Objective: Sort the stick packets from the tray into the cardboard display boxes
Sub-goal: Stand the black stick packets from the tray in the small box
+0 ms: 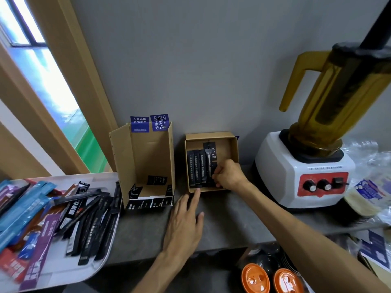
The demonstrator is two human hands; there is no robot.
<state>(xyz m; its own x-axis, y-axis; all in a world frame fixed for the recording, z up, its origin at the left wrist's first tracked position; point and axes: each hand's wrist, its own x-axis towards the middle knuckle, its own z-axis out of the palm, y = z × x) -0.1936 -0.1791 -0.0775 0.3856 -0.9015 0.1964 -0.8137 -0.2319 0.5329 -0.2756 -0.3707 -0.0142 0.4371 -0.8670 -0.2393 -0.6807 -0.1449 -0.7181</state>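
Observation:
A white tray at the left holds several stick packets, black, blue and purple. Two cardboard display boxes stand against the wall. The left box is tall and holds no packets. The right box holds several black packets side by side. My right hand is inside the right box, with its fingers curled around a black packet at the row's right end. My left hand lies flat on the counter, its fingertips touching the right box's front edge.
A white blender base with an amber jug stands right of the boxes. Plastic-wrapped goods lie at the far right. Two orange lids and dark cups sit below the counter edge. A window frame runs along the left.

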